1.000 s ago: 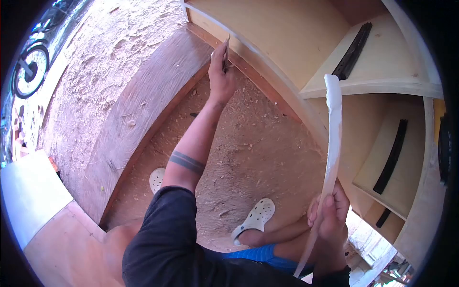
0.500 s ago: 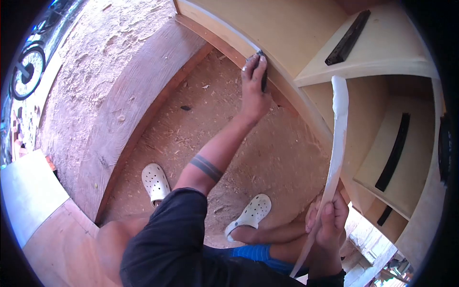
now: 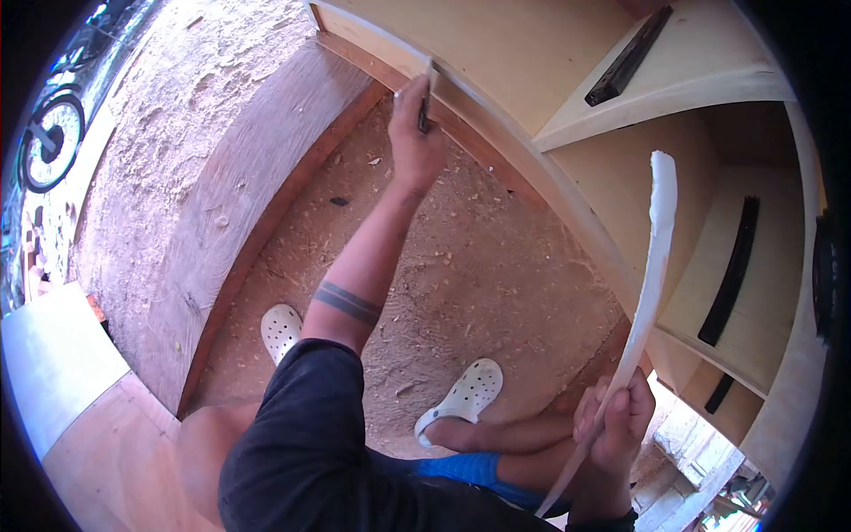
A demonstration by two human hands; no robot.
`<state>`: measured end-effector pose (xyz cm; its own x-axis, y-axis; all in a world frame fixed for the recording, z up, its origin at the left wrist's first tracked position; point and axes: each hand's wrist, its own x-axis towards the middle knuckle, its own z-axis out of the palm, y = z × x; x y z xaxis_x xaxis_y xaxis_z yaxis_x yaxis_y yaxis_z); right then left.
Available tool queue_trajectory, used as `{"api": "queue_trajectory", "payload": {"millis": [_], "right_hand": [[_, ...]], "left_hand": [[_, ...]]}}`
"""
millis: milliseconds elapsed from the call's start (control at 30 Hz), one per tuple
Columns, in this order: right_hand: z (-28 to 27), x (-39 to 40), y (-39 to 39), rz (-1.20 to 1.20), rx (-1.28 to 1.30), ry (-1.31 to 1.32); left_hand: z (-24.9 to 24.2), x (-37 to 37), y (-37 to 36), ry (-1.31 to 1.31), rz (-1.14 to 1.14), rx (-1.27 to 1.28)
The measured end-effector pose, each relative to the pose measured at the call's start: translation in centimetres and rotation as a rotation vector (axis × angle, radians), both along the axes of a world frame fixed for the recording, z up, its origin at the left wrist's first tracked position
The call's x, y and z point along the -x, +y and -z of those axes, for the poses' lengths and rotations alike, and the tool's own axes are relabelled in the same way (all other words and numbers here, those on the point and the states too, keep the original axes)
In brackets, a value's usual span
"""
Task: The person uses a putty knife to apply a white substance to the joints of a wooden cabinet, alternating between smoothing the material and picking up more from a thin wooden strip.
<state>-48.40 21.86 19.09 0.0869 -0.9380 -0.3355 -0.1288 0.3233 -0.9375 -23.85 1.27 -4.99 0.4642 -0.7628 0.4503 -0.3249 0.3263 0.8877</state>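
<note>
My left hand point(image 3: 417, 151) is closed around a putty knife point(image 3: 425, 111) with a dark handle, its thin blade up against the front edge of a pale wooden cabinet point(image 3: 505, 84). A streak of white filler point(image 3: 377, 37) runs along that edge. Lower right, my right hand point(image 3: 616, 412) grips a long thin wooden strip point(image 3: 643, 324), held tilted upward. Thick white putty point(image 3: 662, 191) coats the strip's upper end, which stands apart from the cabinet's open compartments. Fingers partly hide the knife handle.
Dark handle-like bars point(image 3: 631, 55) lie on the cabinet panels. A wide wooden board point(image 3: 239, 195) on edge runs along the left of the dirt floor point(image 3: 496, 293). My feet wear white clogs point(image 3: 465, 390). Pale panels point(image 3: 62, 363) lie lower left; a wheel point(image 3: 55, 137) shows beyond.
My left hand has slid the putty knife leftward and up along the cabinet edge. The putty-coated strip in my right hand has shifted a little to the right.
</note>
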Motion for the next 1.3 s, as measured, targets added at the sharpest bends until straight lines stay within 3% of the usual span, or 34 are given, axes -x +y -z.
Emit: {"api": "queue_trajectory", "payload": {"millis": [300, 400, 533, 600, 700, 733, 1033, 1167, 1300], "right_hand": [[-0.1, -0.4, 1.6, 0.0, 0.084, -0.056], [-1.2, -0.9, 1.3, 0.014, 0.057, 0.019], [-1.3, -1.1, 1.5, 0.02, 0.091, 0.01], [-1.3, -0.8, 1.7, 0.005, 0.108, 0.004], [-1.5, -0.3, 2.2, 0.0, 0.123, -0.005], [-1.4, -0.1, 2.4, 0.001, 0.13, -0.013], [-1.5, 0.7, 3.3, 0.045, 0.132, -0.015], [-1.7, 0.5, 3.0, 0.045, 0.143, -0.021], [-2.0, 0.5, 3.2, 0.046, 0.14, 0.012]], "left_hand": [[-0.5, 11.5, 4.8, -0.1, 0.037, 0.019], [0.4, 11.5, 7.0, -0.129, 0.24, 0.04], [-0.4, 5.6, 4.6, 0.088, -0.024, 0.056], [-1.1, 2.8, 2.7, 0.155, -0.046, -0.045], [-0.6, 3.9, 1.4, 0.149, 0.028, 0.056], [-0.6, 4.5, 2.1, -0.025, 0.016, 0.056], [0.1, 16.7, 6.0, 0.008, 0.029, 0.062], [0.5, 14.6, 8.8, -0.181, 0.272, 0.064], [-1.6, 8.9, 7.1, -0.019, 0.07, 0.0]]}}
